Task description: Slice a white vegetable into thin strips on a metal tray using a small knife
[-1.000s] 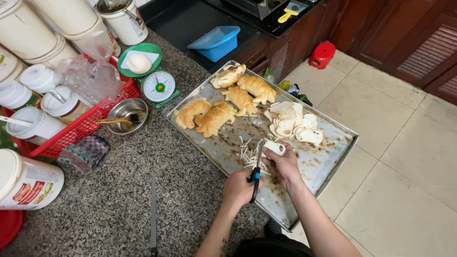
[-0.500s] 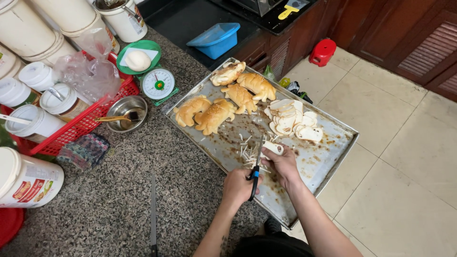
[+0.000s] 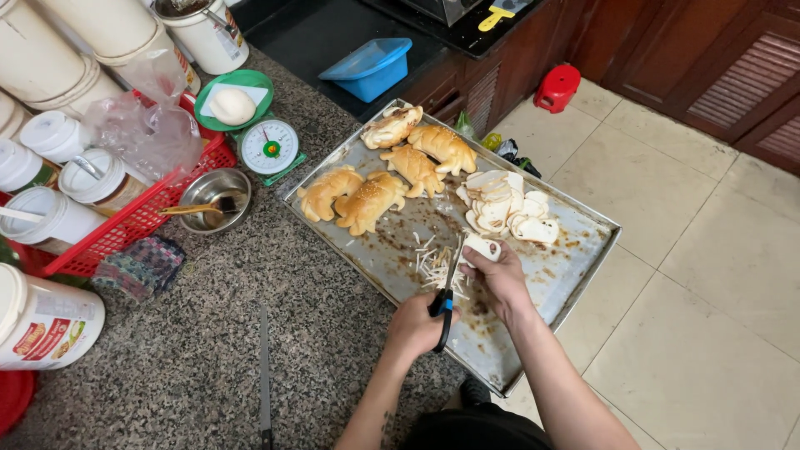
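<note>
Two hands (image 3: 457,298) work scissors (image 3: 447,289), blades pointing away toward the bread piece (image 3: 481,247).

- Scissors (image 3: 447,287): dark handles with a blue patch, thin blades angled up over the tray, tips beside the white piece.
- White slice (image 3: 482,247): pale, flat, possibly cheese, pinched at the blades.
- Cut strips (image 3: 433,262): thin pale slivers piled loosely on the tray.

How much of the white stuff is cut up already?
Done: a small heap of thin strips lies on the tray. In hand: the left hand works scissors on one white piece held by the right hand. Left: a stack of white slices waits uncut.
</note>
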